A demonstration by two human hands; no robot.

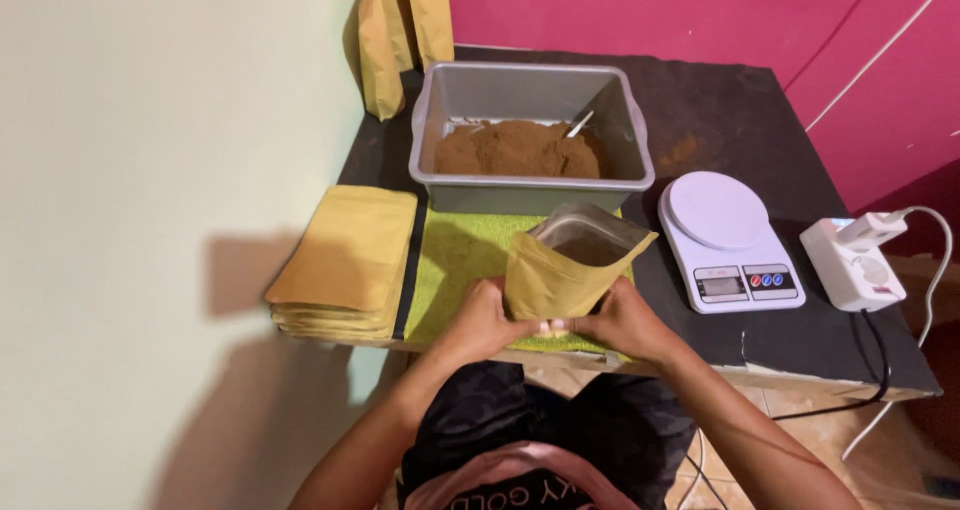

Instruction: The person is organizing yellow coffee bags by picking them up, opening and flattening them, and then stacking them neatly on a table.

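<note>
— Head view, looking down: what do the hands hold?

— Both pinch the bottom of one yellow-brown pouch (565,270). The left hand (484,322) and the right hand (622,320) meet under it, fingers pressed together on its lower edge. It stands upright with its mouth gaping, above a green cloth (455,265) at the near edge of a dark table (720,110).

— What is around it?

— Just behind, a grey tub (530,95) of brown powder (515,150) with a spoon handle (580,123) poking out. To the right a white kitchen scale (728,238), then a white power adapter (852,260). To the left, a stack of flat pouches (345,265).

— What might go wrong?

— I would judge the pouch top-heavy — held only at its base, it could tip and spill whatever is inside onto the cloth. I cannot tell how full it is.
</note>
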